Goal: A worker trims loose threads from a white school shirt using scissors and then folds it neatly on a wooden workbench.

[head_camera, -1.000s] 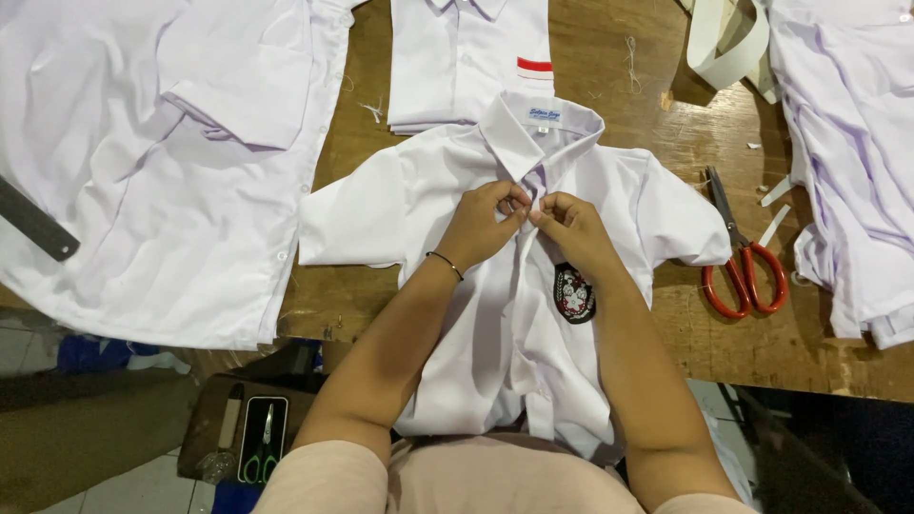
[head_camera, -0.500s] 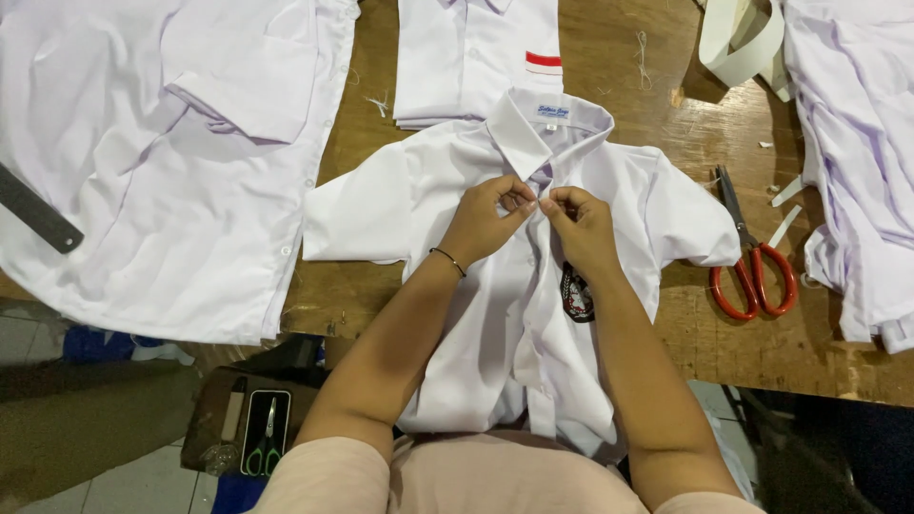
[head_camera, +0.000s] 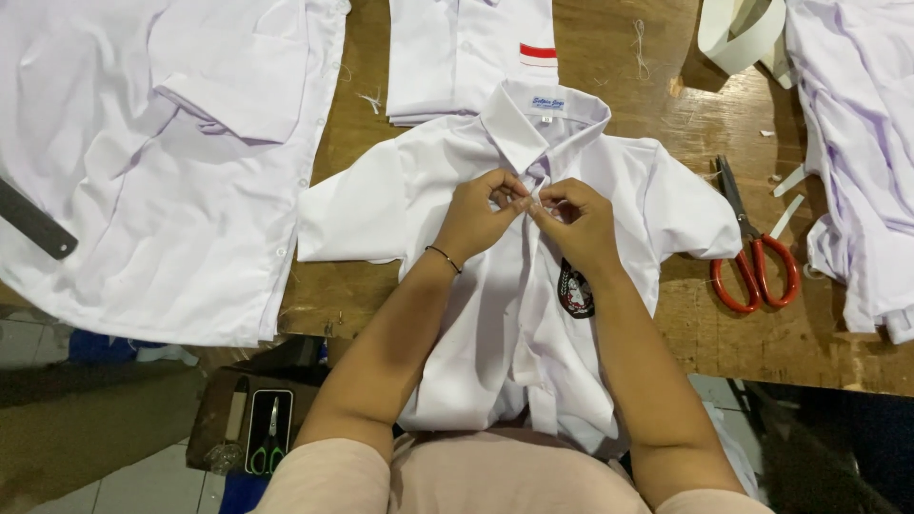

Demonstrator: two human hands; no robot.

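A worn wooden table (head_camera: pixel 666 114) strewn with white garments; we work the front of a small white shirt (head_camera: pixel 514 314).

The shirt lies face up at the table's near edge, hem hanging off toward us. Our left hand (head_camera: pixel 481 211) and right hand (head_camera: pixel 576 221) meet just below its collar (head_camera: pixel 543 119), both closed in a pinch on the placket at the top button. We judge this the start: the placket below looks loose and not yet fastened. Right of the shirt lie red-handled scissors (head_camera: pixel 752 262); left of it, a larger white shirt (head_camera: pixel 162 162); beyond the collar, a folded shirt (head_camera: pixel 466 57).
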